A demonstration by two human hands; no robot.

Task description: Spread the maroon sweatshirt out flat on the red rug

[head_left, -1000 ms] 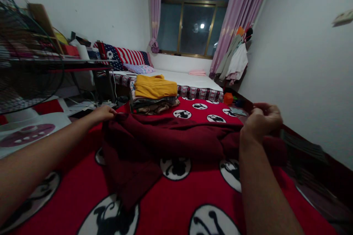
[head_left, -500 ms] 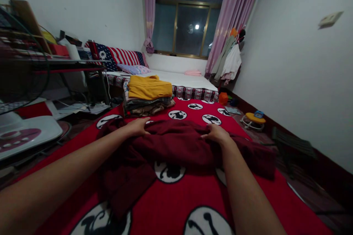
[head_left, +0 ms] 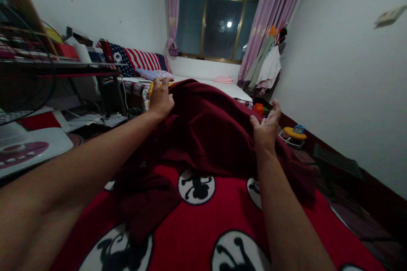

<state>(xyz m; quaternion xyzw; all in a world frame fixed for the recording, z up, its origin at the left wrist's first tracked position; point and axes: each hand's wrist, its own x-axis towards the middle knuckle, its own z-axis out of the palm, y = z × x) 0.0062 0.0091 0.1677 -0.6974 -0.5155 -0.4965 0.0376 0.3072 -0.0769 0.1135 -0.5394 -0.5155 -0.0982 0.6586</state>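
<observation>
A dark maroon garment (head_left: 206, 131) is lifted off the red blanket (head_left: 197, 237) with white cartoon circles. My left hand (head_left: 161, 98) grips its upper left edge with the fingers curled over the cloth. My right hand (head_left: 266, 127) holds the right side, the thumb under the fabric and the fingers spread. The raised cloth hides the folded pile behind it; only a sliver of yellow clothing (head_left: 150, 89) shows by my left hand. A lower part of the garment (head_left: 146, 199) still lies on the blanket.
A fan (head_left: 22, 76) and a cluttered dark desk (head_left: 79, 67) stand at the left. A bed (head_left: 203, 84) with striped pillows lies under the window. Clothes (head_left: 267, 65) hang by the pink curtain. A small yellow stool (head_left: 292, 133) sits on the floor at the right.
Both hands pressed the maroon garment flat on the blanket half a second ago. Now they have raised its far part up and away, covering the folded pile.
</observation>
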